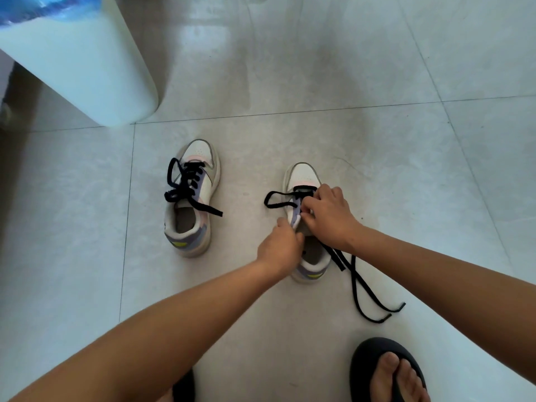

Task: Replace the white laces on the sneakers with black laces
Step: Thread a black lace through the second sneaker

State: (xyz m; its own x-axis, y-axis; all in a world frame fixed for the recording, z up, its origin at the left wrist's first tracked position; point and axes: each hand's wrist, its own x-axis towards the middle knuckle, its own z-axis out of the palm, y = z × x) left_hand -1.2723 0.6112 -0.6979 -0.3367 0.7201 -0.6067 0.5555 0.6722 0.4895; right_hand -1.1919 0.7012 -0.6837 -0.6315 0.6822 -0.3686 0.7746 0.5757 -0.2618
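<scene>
My left hand (279, 245) is pinching the eyelet flap of the right shoe (304, 224) on the floor, while my right hand (327, 216) has its fingers curled over the black lace (352, 274) mid-tongue, though I can't see the tip. I'd keep that flap pulled open, feed the lace flat, then even up the ends. The left shoe (190, 198) looks fully laced already.

Both sneakers (193, 198) white w/ pink, lilac, grey panels, yellow mark at heel. Laces (185, 187) black. Floor tiles (319, 82) pale grey, marbled. Sandal (374, 361) black. Container (81, 62) white.
</scene>
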